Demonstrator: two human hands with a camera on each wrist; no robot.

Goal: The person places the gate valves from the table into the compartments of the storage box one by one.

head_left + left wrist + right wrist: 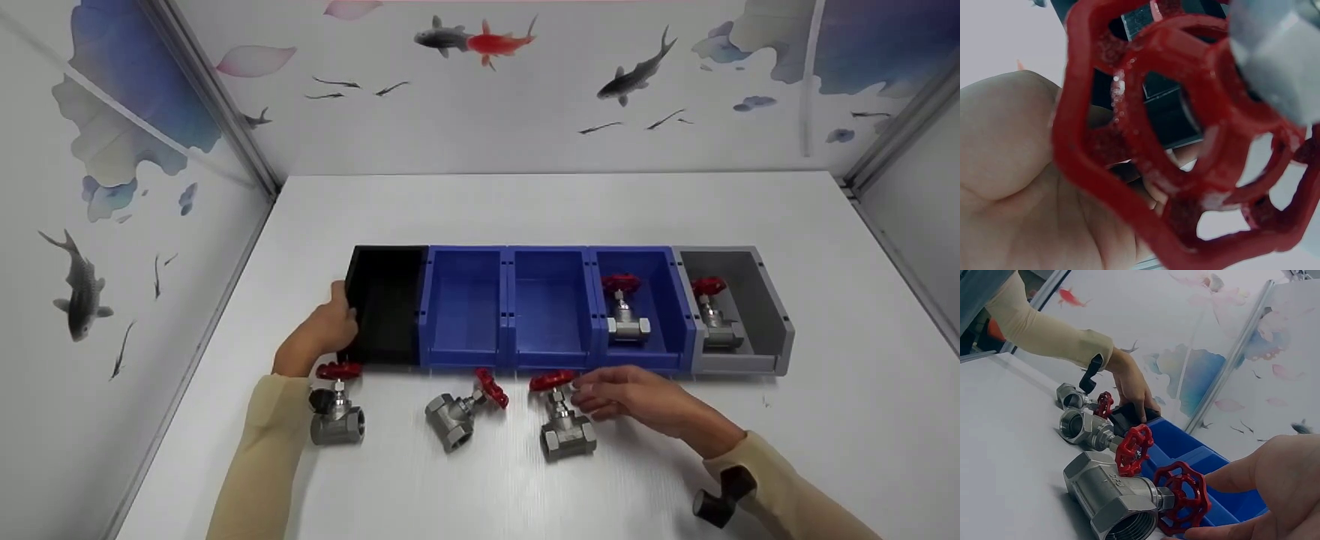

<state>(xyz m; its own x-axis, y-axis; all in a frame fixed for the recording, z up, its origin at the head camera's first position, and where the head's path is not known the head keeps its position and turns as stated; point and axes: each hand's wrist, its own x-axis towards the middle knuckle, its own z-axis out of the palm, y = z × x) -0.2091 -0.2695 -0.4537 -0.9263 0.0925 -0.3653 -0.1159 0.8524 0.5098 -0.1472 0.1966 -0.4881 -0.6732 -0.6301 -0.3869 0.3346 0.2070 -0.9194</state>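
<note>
My left hand [324, 330] holds the left wall of the black bin [386, 356]; part of its grip is hidden. Just below it, a gate valve [337, 424] with a red handwheel stands on the table, and that handwheel [1196, 208] fills much of the left wrist view. At the front right, my right hand [637, 397] reaches toward another valve [568, 435]. Its thumb and fingers lie on either side of the red handwheel [1185, 498], fairly straight and not closed round it. A third valve [451, 421] lies tilted between these two.
Right of the black bin, two blue bins [466, 360] [549, 360] stand joined in the row. A further blue bin [660, 360] and a grey bin [765, 330] each hold a red-wheeled valve. White printed panels [480, 135] enclose the table's back and sides.
</note>
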